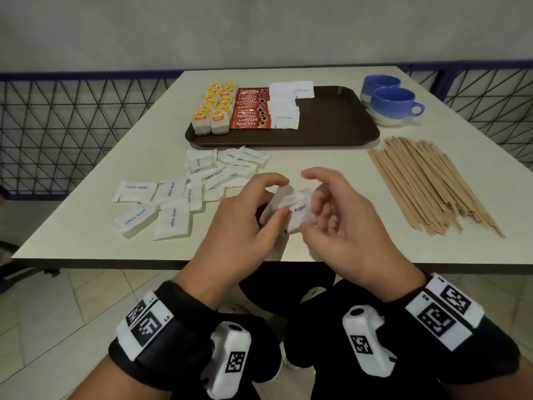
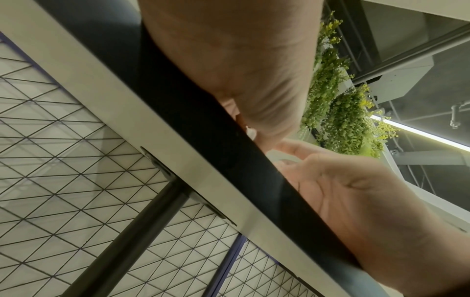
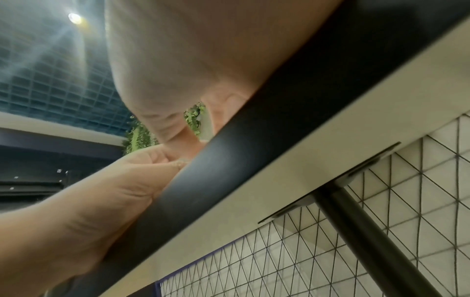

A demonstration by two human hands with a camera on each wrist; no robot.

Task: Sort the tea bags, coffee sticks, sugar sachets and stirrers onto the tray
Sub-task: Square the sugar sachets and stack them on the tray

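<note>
Both hands hold a small stack of white sugar sachets (image 1: 294,210) just above the table's front edge. My left hand (image 1: 271,197) pinches the stack's left side between thumb and fingers. My right hand (image 1: 313,204) has its thumb at the lower right corner and curled fingers behind the stack. The brown tray (image 1: 331,134) carries yellow-tagged tea bags (image 1: 215,111), red coffee sticks (image 1: 252,111) and stacked sugar sachets (image 1: 284,111) in rows on its left half. Loose sugar sachets (image 1: 178,194) lie left of my hands. Wooden stirrers (image 1: 427,183) lie in a pile at the right. The wrist views show only palms and the table's edge (image 2: 203,140).
Two blue cups (image 1: 389,102) stand right of the tray at the back. The tray's right half is bare. A wire mesh fence (image 1: 72,125) runs behind the table. The dark table leg (image 3: 368,231) stands under the top.
</note>
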